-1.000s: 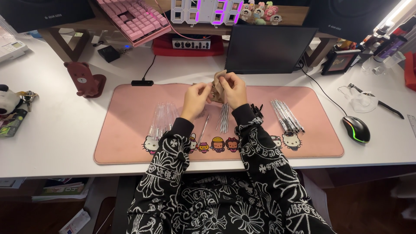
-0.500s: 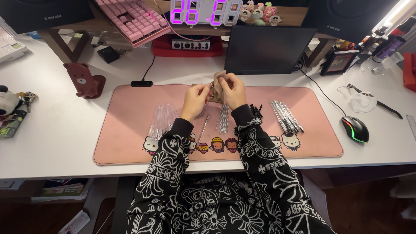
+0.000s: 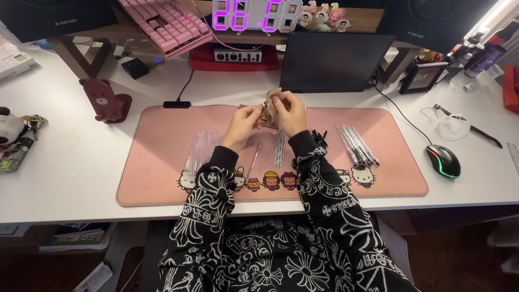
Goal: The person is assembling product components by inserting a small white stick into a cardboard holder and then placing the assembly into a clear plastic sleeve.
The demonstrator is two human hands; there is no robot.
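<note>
Both hands are raised together over the far middle of the pink desk mat (image 3: 162, 162). On the left, the left hand (image 3: 243, 121) has its fingers pinched on the near edge of a small tan paper bag (image 3: 272, 105), thumb toward the right hand. Just beside it, the right hand (image 3: 292, 112) is closed around the bag's other side, fingers curled over the crumpled paper, so the bag hangs between the two hands above the mat and not on it. What the fingertips hold inside the folds is too small to tell.

Going from the left edge of the desk: a plush toy with keys (image 3: 13, 127) lies near the edge, then a brown bear-shaped stand (image 3: 105, 100) sits just off the mat's far left corner. On the mat itself, a loose pile of clear tubes (image 3: 201, 148) lies left of the left sleeve, a single thin stick (image 3: 254, 157) lies between the sleeves, and a small bundle of thin refills (image 3: 278, 148) lies directly under the hands. Right of the right sleeve sits a row of dark-tipped pens (image 3: 357, 145). Off the mat's right end rests a black mouse (image 3: 443, 160) with lit edges. Behind the hands stands a dark tablet screen (image 3: 335, 62), with a pink keyboard (image 3: 167, 24) and a glowing purple digital clock (image 3: 257, 15) farther back.
</note>
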